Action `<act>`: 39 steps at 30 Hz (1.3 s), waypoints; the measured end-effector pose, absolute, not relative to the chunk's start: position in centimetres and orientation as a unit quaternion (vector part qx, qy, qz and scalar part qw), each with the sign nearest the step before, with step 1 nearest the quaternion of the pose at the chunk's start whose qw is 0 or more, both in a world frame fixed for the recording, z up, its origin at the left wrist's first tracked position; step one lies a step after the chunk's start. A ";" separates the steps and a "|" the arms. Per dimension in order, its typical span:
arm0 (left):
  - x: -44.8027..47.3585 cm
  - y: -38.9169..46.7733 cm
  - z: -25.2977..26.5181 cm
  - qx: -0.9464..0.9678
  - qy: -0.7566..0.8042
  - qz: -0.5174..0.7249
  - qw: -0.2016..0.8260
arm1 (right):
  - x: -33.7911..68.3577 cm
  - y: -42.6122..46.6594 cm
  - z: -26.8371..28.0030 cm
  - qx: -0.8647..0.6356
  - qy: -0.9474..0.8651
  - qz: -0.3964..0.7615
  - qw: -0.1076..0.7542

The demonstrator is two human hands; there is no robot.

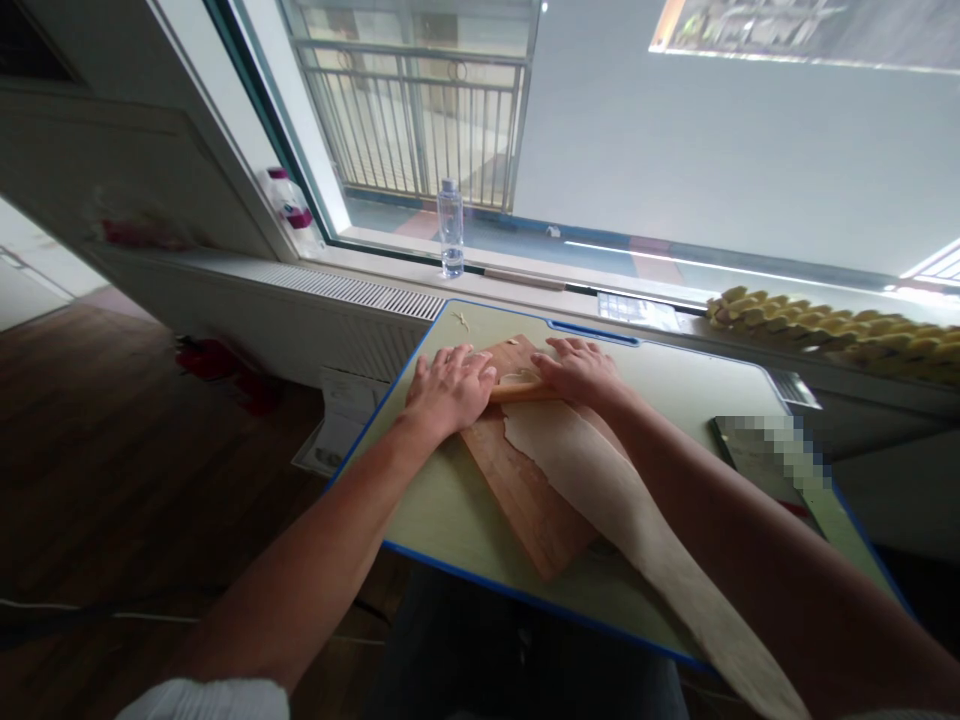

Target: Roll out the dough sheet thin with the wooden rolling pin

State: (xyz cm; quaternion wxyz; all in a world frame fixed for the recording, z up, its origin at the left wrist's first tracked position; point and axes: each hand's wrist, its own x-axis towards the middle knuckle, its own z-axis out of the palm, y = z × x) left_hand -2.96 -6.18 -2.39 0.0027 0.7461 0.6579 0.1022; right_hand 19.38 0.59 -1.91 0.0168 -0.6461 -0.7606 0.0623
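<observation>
A wooden rolling pin (525, 392) lies across a sheet of pale dough (577, 465), with only its middle showing between my hands. My left hand (452, 385) presses over the pin's left end, fingers reaching forward and bent over it. On the other end rests my right hand (577, 368), its fingers curved forward and the pin under the palm. Beneath the dough is a wooden board (517, 490), set at an angle on the table. The dough runs as a long strip toward me, past the table's near edge and beside my right forearm.
The pale table (427, 500) has a blue rim. Dough scraps (461, 320) lie at its far left corner. A pixelated flat object (772, 460) is at the right. A clear bottle (451, 230) and a yellow braided bundle (832, 335) stand along the windowsill.
</observation>
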 end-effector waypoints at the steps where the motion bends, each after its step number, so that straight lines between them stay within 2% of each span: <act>1: -2.9 -6.4 -2.4 0.746 0.657 0.106 0.000 | 19.3 0.4 -1.9 -0.650 -0.756 0.070 0.021; 13: -2.4 -8.2 -2.7 0.740 0.657 0.144 -0.010 | 19.4 -1.1 -1.6 -0.655 -0.753 0.058 0.025; 23: -1.9 -9.8 -2.8 0.744 0.651 0.143 -0.040 | 20.0 -2.7 -2.0 -0.614 -0.789 -0.006 0.022; 33: -1.3 -12.0 -2.7 0.740 0.652 0.164 -0.019 | 20.1 -4.7 -1.6 -0.610 -0.791 -0.038 0.030; 39: -0.7 -14.8 -3.1 0.748 0.640 0.175 -0.029 | 20.9 -6.5 -2.1 -0.612 -0.787 -0.039 0.073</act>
